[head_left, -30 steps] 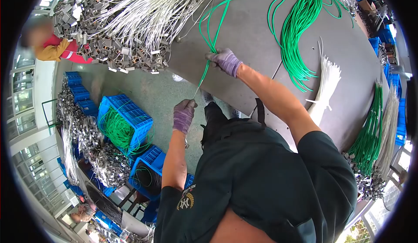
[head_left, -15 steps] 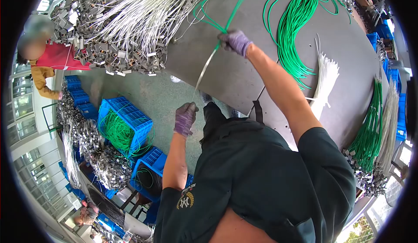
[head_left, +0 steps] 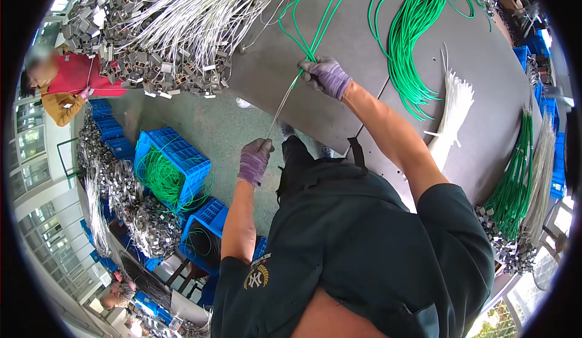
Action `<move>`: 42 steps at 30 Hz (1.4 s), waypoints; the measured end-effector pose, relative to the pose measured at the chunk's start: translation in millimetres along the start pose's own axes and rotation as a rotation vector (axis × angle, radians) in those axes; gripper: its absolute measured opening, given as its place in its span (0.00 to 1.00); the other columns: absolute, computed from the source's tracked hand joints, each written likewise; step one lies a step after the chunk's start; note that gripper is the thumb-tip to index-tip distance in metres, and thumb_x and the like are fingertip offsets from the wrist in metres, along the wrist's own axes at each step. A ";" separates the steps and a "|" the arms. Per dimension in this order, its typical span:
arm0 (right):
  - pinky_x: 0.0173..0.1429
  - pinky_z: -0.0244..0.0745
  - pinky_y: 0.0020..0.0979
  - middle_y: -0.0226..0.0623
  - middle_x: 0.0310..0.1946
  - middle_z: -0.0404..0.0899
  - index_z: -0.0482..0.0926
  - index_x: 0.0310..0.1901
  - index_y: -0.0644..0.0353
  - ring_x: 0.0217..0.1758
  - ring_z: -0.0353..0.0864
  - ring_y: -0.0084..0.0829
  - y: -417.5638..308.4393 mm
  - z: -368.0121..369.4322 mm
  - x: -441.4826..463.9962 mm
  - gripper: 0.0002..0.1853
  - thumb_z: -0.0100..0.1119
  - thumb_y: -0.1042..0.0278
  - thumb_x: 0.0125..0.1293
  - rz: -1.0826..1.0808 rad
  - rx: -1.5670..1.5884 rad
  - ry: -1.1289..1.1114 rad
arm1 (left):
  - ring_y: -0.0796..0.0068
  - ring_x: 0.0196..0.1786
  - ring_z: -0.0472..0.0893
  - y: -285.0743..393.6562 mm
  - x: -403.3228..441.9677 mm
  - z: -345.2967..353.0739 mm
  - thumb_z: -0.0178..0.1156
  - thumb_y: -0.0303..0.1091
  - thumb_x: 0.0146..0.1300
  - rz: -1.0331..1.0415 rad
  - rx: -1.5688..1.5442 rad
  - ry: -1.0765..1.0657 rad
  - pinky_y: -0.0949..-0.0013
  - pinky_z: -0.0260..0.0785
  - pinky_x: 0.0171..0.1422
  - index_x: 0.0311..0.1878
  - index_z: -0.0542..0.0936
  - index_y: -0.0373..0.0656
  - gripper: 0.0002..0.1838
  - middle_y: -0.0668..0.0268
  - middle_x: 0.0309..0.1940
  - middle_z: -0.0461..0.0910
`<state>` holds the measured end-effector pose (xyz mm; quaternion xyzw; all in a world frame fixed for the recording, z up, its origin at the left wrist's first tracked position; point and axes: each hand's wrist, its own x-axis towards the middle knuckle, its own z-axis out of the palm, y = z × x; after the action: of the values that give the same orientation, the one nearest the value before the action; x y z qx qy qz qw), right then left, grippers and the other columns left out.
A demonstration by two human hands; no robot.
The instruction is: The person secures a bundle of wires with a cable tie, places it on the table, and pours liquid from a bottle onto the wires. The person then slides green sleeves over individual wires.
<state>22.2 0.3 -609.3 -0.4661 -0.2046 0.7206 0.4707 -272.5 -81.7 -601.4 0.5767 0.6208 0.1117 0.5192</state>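
Observation:
My right hand (head_left: 325, 77), in a purple and grey glove, is closed on green cables (head_left: 311, 46) above the grey table (head_left: 267, 65). Lower and to the left, my left hand (head_left: 255, 160) is gloved too and pinches the end of thin pale wires (head_left: 282, 107). These wires stretch between the two hands and meet the green cables just below my right fingers. Loops of green cable run from my right hand toward a large green bundle (head_left: 407, 53) lying on the table. A bundle of white ties (head_left: 456, 104) lies to its right.
Pale wires (head_left: 200, 20) with metal connectors (head_left: 176, 74) hang over the far left table edge. A co-worker in red (head_left: 73, 74) stands beyond. Blue crates (head_left: 182, 150) holding green cable (head_left: 160, 177) stand lower left. More green cables (head_left: 515, 180) hang at the right.
My right hand has moved rightward and slightly up, then a little down, with the green cables. A length of pale wire now shows between my hands. The co-worker has shifted posture.

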 end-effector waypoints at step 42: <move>0.15 0.57 0.24 0.27 0.15 0.71 0.76 0.25 0.55 0.11 0.65 0.20 24.9 73.1 -43.3 0.14 0.62 0.54 0.58 0.107 -0.146 0.285 | 0.57 0.34 0.79 72.1 -21.5 21.1 0.53 0.25 0.52 0.084 1.025 0.102 0.57 0.72 0.36 0.70 0.54 0.64 0.41 0.54 0.36 0.73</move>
<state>-47.8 -38.6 -571.6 -0.6067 -0.1625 0.6544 0.4210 -217.3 -86.9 -546.4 0.7752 0.5968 -0.1578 0.1341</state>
